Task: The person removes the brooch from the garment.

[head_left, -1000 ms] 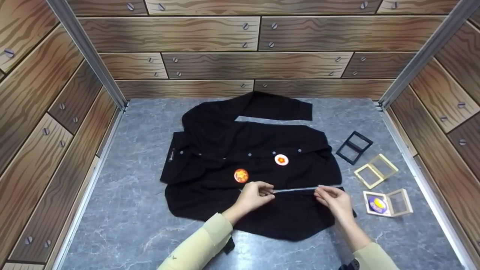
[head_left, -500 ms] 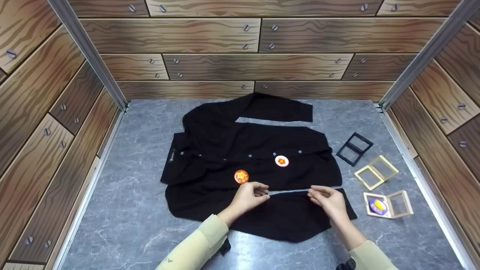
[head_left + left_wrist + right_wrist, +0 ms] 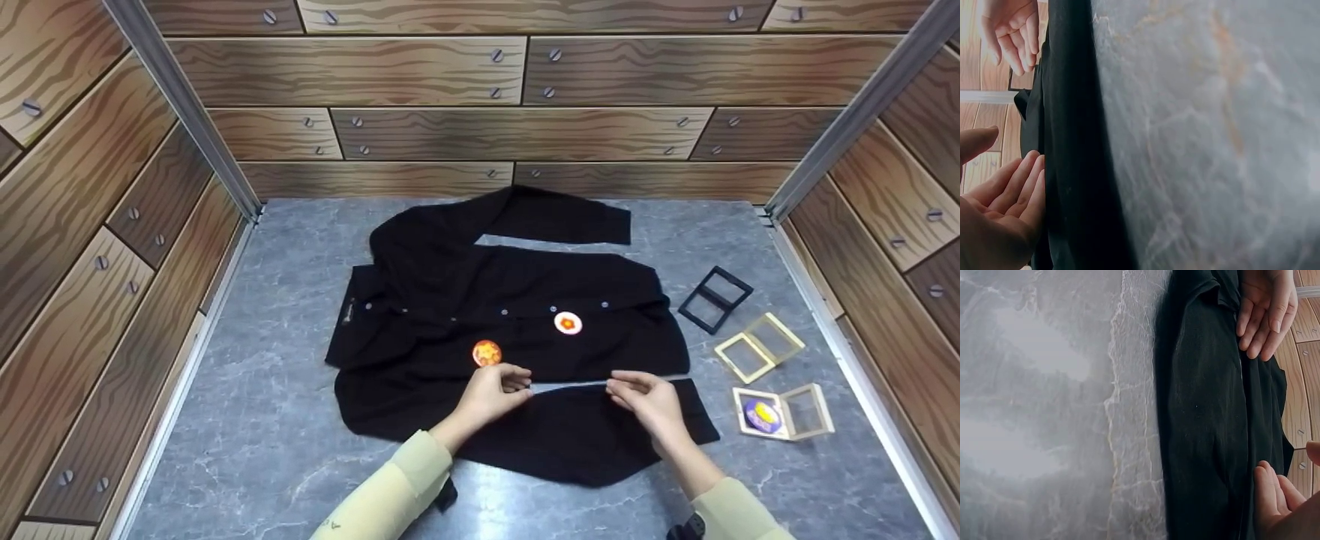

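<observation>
A black button-up shirt (image 3: pixel 450 277) lies spread sideways, its collar to the left. A round orange badge (image 3: pixel 487 352) and a white badge with a red flower (image 3: pixel 568 323) rest on its front. My left hand (image 3: pixel 491 394) hovers over the shirt just below the orange badge, thumb apart from the fingers, holding nothing. Farther right, my right hand (image 3: pixel 651 409) is above the near sleeve (image 3: pixel 570 431), its palm facing the left hand (image 3: pixel 1266 312) in the right wrist view. Its thumb and fingers are apart too. In the left wrist view, black cloth (image 3: pixel 1075 140) runs beside the fingers.
To the shirt's right lie an open black frame case (image 3: pixel 716 300), an open yellow frame case (image 3: pixel 759 349) and an open pale wooden case (image 3: pixel 806 411) with a purple-and-yellow badge (image 3: pixel 763 415) inside. Wood-patterned walls (image 3: pixel 427 71) enclose the grey marbled surface (image 3: pixel 292 300).
Both hands have shifted a little to the left over the shirt, uncovering more of the near sleeve's cuff at the right. Shirt, badges and cases stay in place.
</observation>
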The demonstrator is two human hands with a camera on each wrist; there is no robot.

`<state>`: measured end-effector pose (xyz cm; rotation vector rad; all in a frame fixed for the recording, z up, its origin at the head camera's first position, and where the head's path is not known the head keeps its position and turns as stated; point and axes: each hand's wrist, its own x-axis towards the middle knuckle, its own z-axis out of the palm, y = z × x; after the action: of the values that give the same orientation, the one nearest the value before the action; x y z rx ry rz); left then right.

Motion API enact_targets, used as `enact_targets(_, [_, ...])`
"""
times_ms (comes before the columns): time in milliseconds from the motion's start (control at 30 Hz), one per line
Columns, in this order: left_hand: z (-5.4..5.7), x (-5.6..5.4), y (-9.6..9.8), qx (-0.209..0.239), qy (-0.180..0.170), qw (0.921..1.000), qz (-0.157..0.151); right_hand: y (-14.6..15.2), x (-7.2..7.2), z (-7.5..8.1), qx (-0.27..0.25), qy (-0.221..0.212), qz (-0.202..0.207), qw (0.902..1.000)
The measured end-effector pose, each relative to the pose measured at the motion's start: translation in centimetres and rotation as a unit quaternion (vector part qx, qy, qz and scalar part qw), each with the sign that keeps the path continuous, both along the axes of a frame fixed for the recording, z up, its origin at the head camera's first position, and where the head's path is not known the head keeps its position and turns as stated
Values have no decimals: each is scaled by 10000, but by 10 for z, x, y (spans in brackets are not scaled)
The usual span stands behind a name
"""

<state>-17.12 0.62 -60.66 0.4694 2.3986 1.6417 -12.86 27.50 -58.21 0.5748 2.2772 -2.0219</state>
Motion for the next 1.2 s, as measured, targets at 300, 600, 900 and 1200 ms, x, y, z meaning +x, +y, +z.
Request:
enact_targets(300, [4, -1, -5, -20, 81, 10000, 12, -12, -6, 0, 12, 71, 76, 9999])
enact_targets(600, [5, -1, -10, -36, 63, 9999, 90, -25, -11, 1, -13, 146, 128, 9998])
enact_targets(900, [2, -3, -18, -78, 201, 9996, 166, -34, -14, -1, 64, 43, 221, 9997])
enact_targets(1200, [4, -4, -27, -52, 115, 9996, 272, -37, -16, -3, 119, 52, 310, 9994])
